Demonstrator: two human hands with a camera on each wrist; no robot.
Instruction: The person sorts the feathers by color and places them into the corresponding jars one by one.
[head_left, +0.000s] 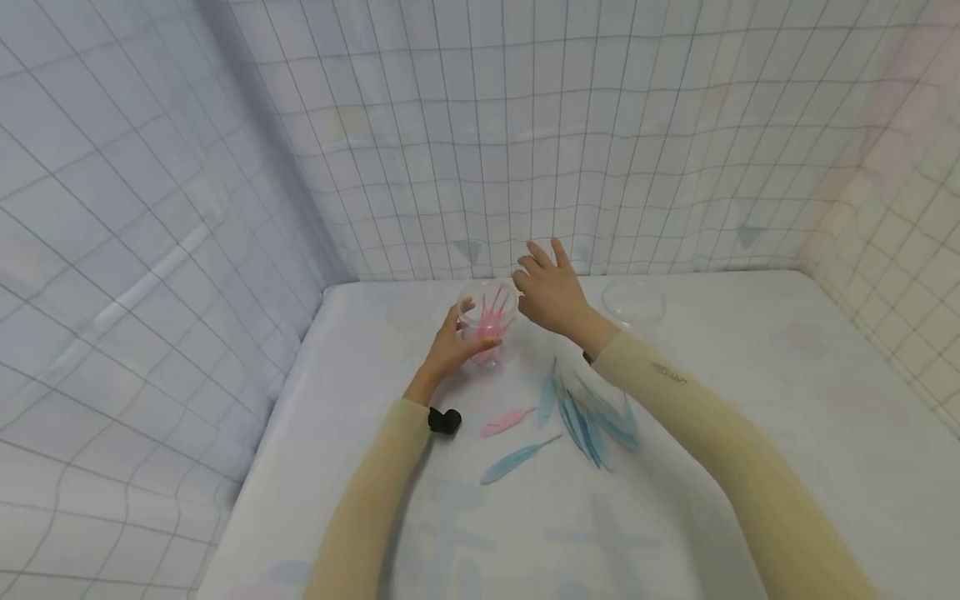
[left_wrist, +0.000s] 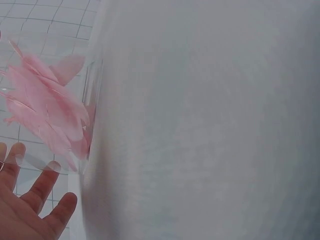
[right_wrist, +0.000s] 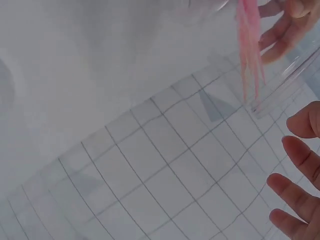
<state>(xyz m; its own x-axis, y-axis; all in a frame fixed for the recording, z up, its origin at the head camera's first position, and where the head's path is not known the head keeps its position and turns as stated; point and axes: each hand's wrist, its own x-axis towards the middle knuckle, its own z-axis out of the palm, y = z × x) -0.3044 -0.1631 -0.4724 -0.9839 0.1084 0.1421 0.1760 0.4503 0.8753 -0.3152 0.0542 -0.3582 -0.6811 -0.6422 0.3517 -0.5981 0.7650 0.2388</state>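
My left hand (head_left: 452, 340) grips a clear plastic cup (head_left: 467, 307), its thumb across the near side and its fingers around the left. Inside the cup stand several pink feathers (head_left: 489, 329), their bare quills pointing up toward the rim. In the left wrist view the feathers (left_wrist: 47, 100) show through the transparent wall, with fingers (left_wrist: 42, 187) against it. My right hand (head_left: 551, 293) is raised just right of the rim, fingers spread and holding nothing. The right wrist view has its fingers (right_wrist: 295, 195) apart from the cup (right_wrist: 280, 82).
On the white table (head_left: 720, 400) lie a single pink feather (head_left: 506, 422), a single blue feather (head_left: 513, 463) and a loose pile of blue feathers (head_left: 588, 421). A round clear lid-like piece (head_left: 633, 321) is at the back right. Grid-patterned curtains (head_left: 450, 150) enclose the table's back and sides.
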